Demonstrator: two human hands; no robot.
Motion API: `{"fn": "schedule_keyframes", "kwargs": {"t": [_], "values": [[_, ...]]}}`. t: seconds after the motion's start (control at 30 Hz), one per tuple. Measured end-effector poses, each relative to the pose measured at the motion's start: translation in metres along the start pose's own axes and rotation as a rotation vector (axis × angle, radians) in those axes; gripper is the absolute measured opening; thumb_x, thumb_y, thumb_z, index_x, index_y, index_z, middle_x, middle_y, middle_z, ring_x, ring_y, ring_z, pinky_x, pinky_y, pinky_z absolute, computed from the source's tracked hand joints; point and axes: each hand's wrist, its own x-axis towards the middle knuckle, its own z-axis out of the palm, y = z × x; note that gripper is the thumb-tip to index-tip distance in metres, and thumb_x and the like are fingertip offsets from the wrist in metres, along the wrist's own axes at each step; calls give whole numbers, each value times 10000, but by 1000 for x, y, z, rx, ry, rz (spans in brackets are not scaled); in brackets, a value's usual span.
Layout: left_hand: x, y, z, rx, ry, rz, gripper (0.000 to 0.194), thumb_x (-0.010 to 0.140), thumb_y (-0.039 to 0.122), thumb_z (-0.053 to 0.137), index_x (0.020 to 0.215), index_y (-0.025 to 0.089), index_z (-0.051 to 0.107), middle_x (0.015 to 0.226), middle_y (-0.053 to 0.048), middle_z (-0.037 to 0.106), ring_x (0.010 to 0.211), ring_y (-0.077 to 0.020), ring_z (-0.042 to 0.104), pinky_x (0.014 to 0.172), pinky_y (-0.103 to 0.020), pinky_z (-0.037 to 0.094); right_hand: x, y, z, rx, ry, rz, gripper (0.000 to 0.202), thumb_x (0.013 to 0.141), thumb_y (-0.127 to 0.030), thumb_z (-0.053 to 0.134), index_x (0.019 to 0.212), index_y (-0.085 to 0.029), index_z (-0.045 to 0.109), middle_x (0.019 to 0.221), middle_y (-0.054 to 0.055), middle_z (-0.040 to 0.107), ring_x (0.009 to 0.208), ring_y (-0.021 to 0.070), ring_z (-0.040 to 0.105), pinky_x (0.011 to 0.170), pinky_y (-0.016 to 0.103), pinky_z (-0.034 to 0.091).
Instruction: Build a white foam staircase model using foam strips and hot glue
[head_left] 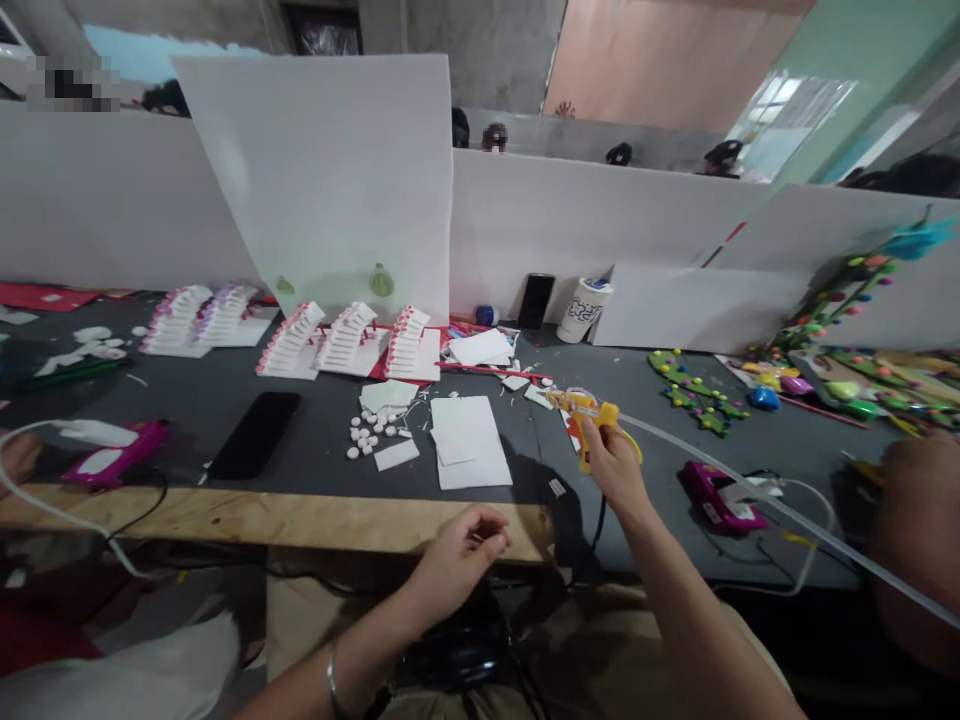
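Note:
My right hand [615, 462] is wrapped round a yellow hot glue gun [587, 415], its nozzle pointing left over the table. From the back of the gun a long translucent glue stick [697, 450] runs out to the right. My left hand [461, 555] hovers by the wooden front edge with loosely curled fingers, and I see nothing in it. Nearest to it lie white rectangular sheets [480, 465]. Left of these are several small white discs [367, 436] and a little white card [397, 455].
White stepped paper pieces with pink and red tips [411, 345] line the back. A black phone [255, 435] and magenta power boxes [724, 497] lie on the table. A patterned cup [583, 310] stands by the white partition. Other people's hands [919, 510] are at both sides.

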Motion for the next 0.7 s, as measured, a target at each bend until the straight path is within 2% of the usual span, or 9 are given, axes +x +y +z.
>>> {"fn": "schedule_keyframes", "kwargs": {"t": [0.07, 0.23, 0.3, 0.43, 0.57, 0.7], "values": [[-1, -4, -11, 12, 42, 15, 228, 820, 329, 605, 979, 168, 630, 886, -57, 649, 840, -172, 602, 765, -291, 469, 4, -6, -2, -42, 15, -36, 517, 756, -686, 502, 841, -188, 609, 612, 6, 597, 516, 149, 503, 496, 277, 378], [1, -12, -28, 39, 138, 53, 247, 821, 353, 602, 984, 169, 626, 848, -55, 662, 794, -167, 616, 740, -288, 490, 14, -17, -7, 123, -18, -27, 580, 751, -642, 522, 1107, -189, 597, 857, 44, 701, 561, 133, 531, 515, 255, 405], [3, -10, -35, 81, 178, 69, 256, 819, 362, 601, 984, 169, 628, 839, -58, 672, 780, -168, 622, 724, -287, 495, 18, -15, -8, 125, -18, 2, 573, 739, -639, 538, 1065, -177, 630, 783, 35, 685, 535, 128, 518, 483, 246, 385], [10, -4, -47, 174, 275, 114, 261, 825, 367, 576, 989, 169, 623, 825, -61, 690, 778, -179, 647, 721, -297, 512, 25, -8, -12, 89, -68, 105, 520, 684, -635, 607, 860, -152, 685, 550, -5, 566, 446, 120, 456, 406, 240, 314], [15, -4, -58, 348, 424, 187, 251, 831, 360, 558, 996, 185, 628, 857, -56, 702, 811, -190, 669, 753, -311, 528, 27, -8, -21, 114, -32, 127, 468, 603, -559, 715, 815, -142, 679, 553, -4, 574, 453, 115, 458, 407, 236, 323], [17, -13, -68, 532, 520, 244, 243, 860, 360, 512, 998, 203, 636, 849, -41, 707, 804, -183, 669, 761, -305, 522, 26, -10, -31, 99, 29, 83, 429, 614, -522, 722, 800, -137, 687, 561, 4, 582, 465, 119, 471, 418, 238, 335]]}}
